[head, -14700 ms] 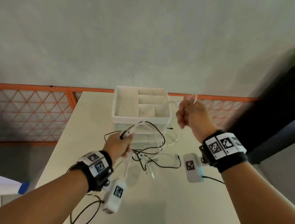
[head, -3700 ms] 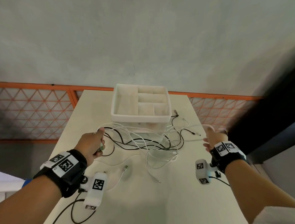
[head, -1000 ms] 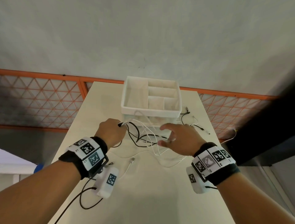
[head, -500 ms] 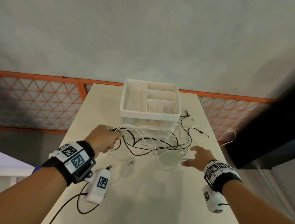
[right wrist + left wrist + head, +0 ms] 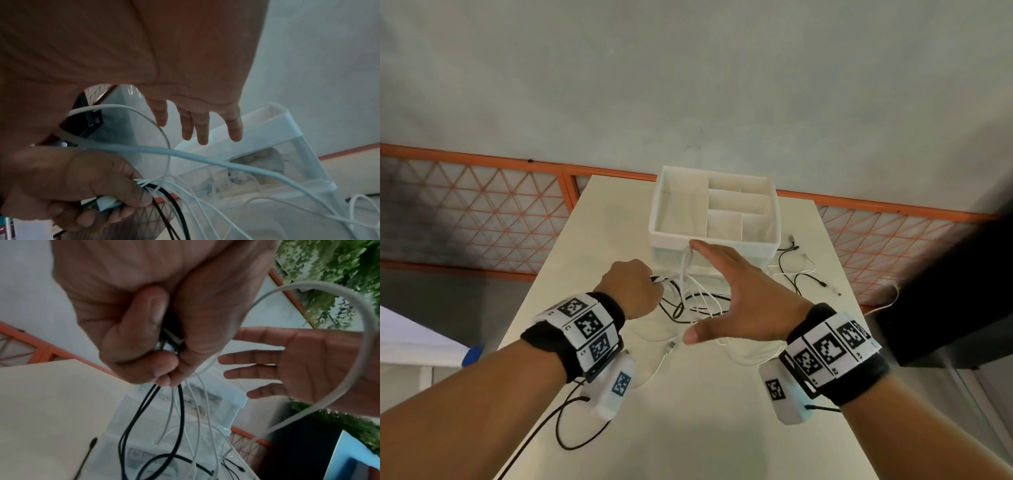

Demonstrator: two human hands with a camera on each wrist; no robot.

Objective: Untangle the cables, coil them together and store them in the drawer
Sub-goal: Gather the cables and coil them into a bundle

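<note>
Several white and black cables (image 5: 698,303) lie tangled on the table in front of the drawer unit (image 5: 714,240). My left hand (image 5: 635,286) is a fist that grips their gathered ends; in the left wrist view the strands (image 5: 179,410) hang from my left hand (image 5: 144,321). My right hand (image 5: 736,301) is held flat just right of it, fingers straight and spread. A white cable loop (image 5: 368,331) runs around my right hand (image 5: 308,363). The right wrist view shows my right hand's fingers (image 5: 195,128) and that white cable (image 5: 205,157) crossing under them.
A white divided tray (image 5: 654,219) sits on top of the clear drawer unit at the table's far end. Loose cable ends (image 5: 804,274) trail to the right of it. A white plug (image 5: 671,346) lies near the front. An orange railing (image 5: 482,164) runs behind the table.
My right hand has come back from the table's right side, up and left beside my left hand, with a white loop now around it. My left hand keeps its grip.
</note>
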